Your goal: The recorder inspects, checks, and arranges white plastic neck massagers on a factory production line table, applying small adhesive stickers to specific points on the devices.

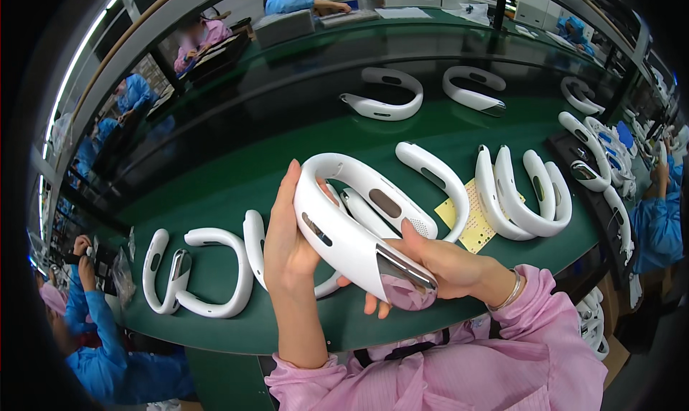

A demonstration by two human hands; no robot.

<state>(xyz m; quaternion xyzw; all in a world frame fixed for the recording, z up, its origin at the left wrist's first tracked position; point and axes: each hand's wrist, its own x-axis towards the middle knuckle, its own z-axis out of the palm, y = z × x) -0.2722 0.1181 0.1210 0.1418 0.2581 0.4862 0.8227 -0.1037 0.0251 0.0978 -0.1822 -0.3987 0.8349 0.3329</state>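
Observation:
In front of me I hold a white U-shaped neck fan (337,228), tilted, with a shiny mirrored end that reflects pink. My left hand (288,242) is wrapped round its curved left side, the fingers partly hidden behind it. My right hand (451,266) grips the mirrored end, thumb on top and fingertips showing below. Behind the held fan, another neck fan (453,185) lies partly over a yellow perforated sheet (470,221). To its right, several neck fans (517,217) stand close together. More neck fans (233,307) lie on the left, one partly hidden by my left wrist.
All this lies on a green table (287,332). Farther back, two neck fans (391,113) (474,99) rest on a dark belt-like strip (280,88). A black tray (599,210) with white parts stands at the right edge. People in blue and pink sit at benches around.

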